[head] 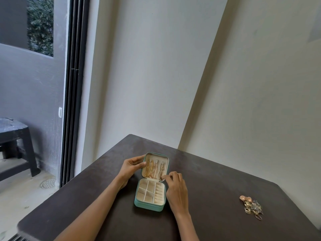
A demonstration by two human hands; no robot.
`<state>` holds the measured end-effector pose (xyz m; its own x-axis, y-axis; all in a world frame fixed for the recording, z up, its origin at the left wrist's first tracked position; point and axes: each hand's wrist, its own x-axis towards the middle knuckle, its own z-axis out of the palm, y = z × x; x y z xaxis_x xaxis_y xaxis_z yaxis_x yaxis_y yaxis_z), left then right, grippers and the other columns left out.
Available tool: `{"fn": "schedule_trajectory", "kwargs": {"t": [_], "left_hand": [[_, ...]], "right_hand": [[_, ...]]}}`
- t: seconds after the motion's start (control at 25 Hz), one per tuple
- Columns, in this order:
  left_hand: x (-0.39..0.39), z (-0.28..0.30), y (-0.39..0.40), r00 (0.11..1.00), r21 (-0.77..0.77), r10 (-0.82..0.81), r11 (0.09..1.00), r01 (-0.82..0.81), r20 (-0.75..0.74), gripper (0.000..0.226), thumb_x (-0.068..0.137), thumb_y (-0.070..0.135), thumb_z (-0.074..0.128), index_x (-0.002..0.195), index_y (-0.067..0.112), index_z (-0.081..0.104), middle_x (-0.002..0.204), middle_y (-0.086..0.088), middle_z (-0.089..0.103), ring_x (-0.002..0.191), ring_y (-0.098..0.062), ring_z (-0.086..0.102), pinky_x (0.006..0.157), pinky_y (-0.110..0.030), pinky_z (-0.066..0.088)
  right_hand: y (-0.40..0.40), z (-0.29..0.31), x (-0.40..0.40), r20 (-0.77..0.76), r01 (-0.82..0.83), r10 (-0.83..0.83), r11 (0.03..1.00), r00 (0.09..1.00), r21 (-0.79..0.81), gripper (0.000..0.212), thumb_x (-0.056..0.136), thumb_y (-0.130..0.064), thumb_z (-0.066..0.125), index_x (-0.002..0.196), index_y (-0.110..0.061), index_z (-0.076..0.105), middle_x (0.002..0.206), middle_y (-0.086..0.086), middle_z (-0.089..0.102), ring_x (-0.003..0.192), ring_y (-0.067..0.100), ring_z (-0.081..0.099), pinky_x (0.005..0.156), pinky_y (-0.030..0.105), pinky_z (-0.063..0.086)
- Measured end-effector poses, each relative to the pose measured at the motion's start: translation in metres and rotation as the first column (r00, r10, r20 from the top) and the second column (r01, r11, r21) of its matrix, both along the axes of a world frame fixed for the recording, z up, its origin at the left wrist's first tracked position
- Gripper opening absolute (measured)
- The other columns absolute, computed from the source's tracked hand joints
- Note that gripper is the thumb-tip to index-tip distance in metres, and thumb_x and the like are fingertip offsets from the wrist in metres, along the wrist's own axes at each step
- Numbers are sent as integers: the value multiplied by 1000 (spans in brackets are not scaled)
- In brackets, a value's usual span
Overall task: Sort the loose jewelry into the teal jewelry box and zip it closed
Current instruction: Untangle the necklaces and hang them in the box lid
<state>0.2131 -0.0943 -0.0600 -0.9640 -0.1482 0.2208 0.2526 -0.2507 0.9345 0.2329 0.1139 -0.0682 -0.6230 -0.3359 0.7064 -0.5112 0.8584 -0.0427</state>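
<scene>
The teal jewelry box [147, 205] lies open on the dark table [217, 188], its cream-lined lid [165, 158] folded back flat. Gold chains [152, 169] hang in the lid; the cream compartments [149, 193] of the base look empty. My left hand [132, 166] grips the lid's left edge with thumb and fingers. At the lid's lower right corner, the fingertips of my right hand [175, 186] pinch the end of a chain. A small heap of loose jewelry [251, 206], rings and earrings in gold and silver, lies far to the right.
The table stands in a corner against cream walls [173, 84]. To the left is a sliding glass door frame [73, 101], with a dark plastic stool [15, 146] outside on a balcony. Bare tabletop lies between the box and the jewelry heap.
</scene>
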Motion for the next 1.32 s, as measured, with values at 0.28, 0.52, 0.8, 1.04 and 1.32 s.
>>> {"fn": "schedule_trajectory", "kwargs": {"t": [0.28,0.52,0.8,1.04,1.32], "left_hand": [[1,0,-1,1000,4,8,1000,-8,14,32,80,-1,68,108,14,68,96,-2,75,91,-13,70,74,-19,56],[5,2,1,1000,-25,17,1000,-17,13,31,81,0,67,108,14,68,96,-1,75,90,-12,70,74,-19,56],[5,2,2,998,-88,52,995,-48,36,27,82,2,67,107,12,69,89,2,75,84,-10,70,71,-17,56],[12,6,6,989,-198,144,971,-134,40,21,91,9,58,109,12,68,90,3,71,70,-1,64,60,-9,48],[41,12,16,977,-31,88,996,-83,195,41,99,36,40,127,9,53,119,-8,62,100,-21,62,84,-29,50]], "right_hand": [[1,-1,3,31,3,-3,1000,1000,3,39,65,-15,83,99,-28,69,83,-10,52,75,9,48,53,17,45],[0,-1,4,39,-1,0,1000,999,16,30,69,-21,81,96,-28,70,88,-8,53,80,9,44,55,19,45],[0,-4,2,76,-31,28,999,997,41,33,70,-26,80,100,-31,68,98,-8,58,91,8,47,61,18,50],[2,-1,5,144,5,-6,1000,990,6,28,83,-22,56,110,-25,63,103,-6,56,94,13,56,66,22,52],[6,3,8,441,-31,78,993,894,-113,39,99,-29,31,126,-24,59,132,-4,44,130,12,31,106,24,30]]}}
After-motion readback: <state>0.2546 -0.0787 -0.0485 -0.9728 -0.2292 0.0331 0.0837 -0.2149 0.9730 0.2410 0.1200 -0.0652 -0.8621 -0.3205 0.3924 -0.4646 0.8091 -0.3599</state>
